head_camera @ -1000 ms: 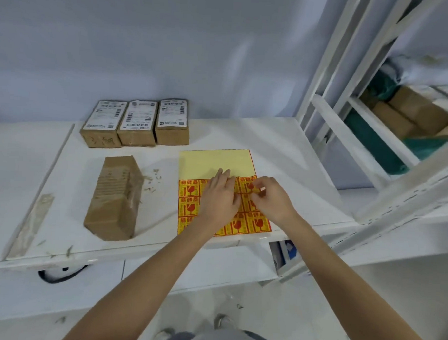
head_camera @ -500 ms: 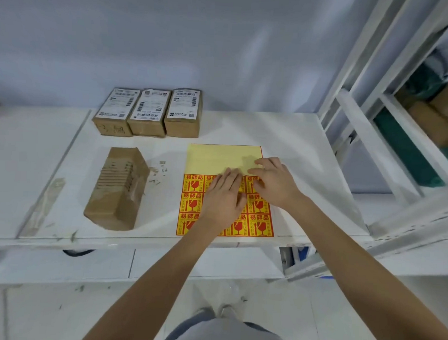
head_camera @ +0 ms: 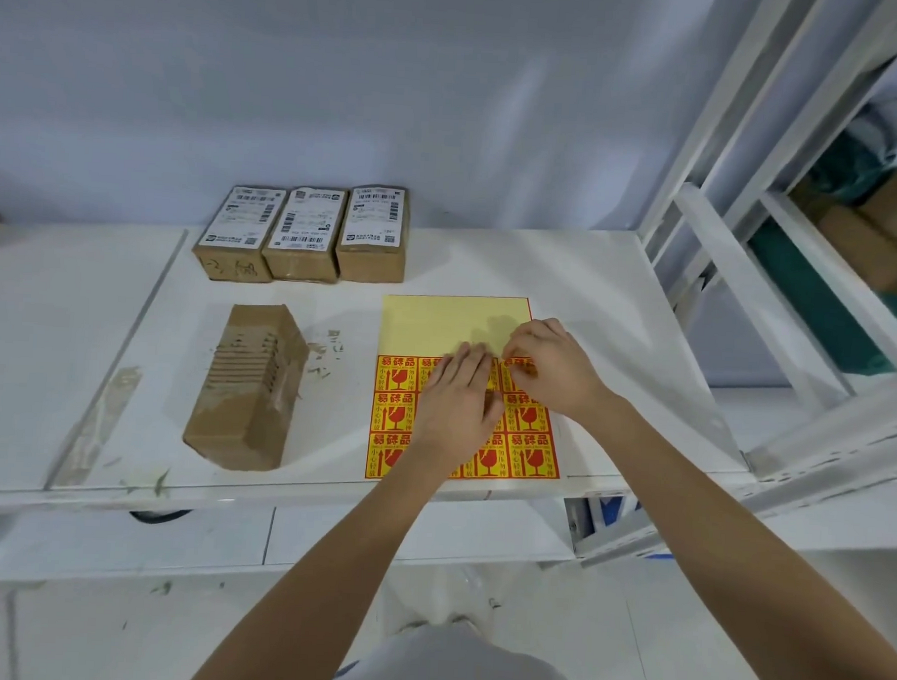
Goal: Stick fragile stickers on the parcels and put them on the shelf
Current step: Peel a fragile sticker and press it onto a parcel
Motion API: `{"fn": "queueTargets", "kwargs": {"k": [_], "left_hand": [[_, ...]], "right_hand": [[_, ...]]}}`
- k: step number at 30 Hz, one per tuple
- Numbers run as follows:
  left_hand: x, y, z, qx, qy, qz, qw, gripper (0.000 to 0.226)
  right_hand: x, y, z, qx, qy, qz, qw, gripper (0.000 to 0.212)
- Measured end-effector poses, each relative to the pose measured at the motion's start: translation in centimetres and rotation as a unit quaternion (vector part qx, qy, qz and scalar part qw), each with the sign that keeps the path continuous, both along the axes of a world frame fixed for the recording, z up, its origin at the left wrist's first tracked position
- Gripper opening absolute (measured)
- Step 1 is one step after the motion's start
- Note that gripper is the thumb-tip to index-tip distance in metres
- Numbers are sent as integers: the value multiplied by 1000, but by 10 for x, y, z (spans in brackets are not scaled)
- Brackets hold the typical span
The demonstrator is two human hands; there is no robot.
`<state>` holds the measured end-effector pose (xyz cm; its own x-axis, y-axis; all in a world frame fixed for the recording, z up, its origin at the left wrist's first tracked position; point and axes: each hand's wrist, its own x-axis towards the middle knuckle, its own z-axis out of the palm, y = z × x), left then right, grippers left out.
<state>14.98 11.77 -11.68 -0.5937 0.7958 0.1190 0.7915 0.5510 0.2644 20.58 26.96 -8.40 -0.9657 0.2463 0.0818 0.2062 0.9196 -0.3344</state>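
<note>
Pressing flat on the sticker sheet (head_camera: pixel 455 322), the left hand (head_camera: pixel 454 401) lies palm down with fingers straight and together, covering the middle of the printed rows. Right hand (head_camera: pixel 550 367) sits just beside it at the sheet's right edge; its grip is nearly closed, thumb and forefinger pinching the top-right fragile sticker (head_camera: pixel 518 366). Whether that sticker is lifted off the backing cannot be told. The sheet lies flat on the white bench (head_camera: pixel 593 274), near the front edge; its upper part is bare pale yellow backing, its lower part carries red-and-yellow stickers.

1 brown parcel (head_camera: pixel 249 385) lies left of the sheet, apart from it. 3 labelled parcels (head_camera: pixel 304 233) stand side by side, touching, at the rear of the bench. White shelf (head_camera: pixel 778 282) stands at the right, holding brown boxes
</note>
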Motion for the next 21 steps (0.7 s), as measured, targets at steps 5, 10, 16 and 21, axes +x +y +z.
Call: {"fn": "queueTargets", "kwargs": {"k": [5, 10, 16, 21], "left_hand": [[-1, 0, 0, 4, 9, 0, 1000, 74], [-2, 0, -1, 4, 19, -4, 1000, 75], [-2, 1, -3, -3, 20, 2, 1000, 65], [-3, 0, -3, -11, 16, 1, 1000, 56]], "right_hand": [[6, 1, 7, 3, 25, -2, 1000, 8], [26, 1, 12, 12, 76, 9, 997, 4], [53, -1, 14, -14, 117, 0, 993, 6], [71, -4, 21, -49, 174, -63, 981, 7]]}}
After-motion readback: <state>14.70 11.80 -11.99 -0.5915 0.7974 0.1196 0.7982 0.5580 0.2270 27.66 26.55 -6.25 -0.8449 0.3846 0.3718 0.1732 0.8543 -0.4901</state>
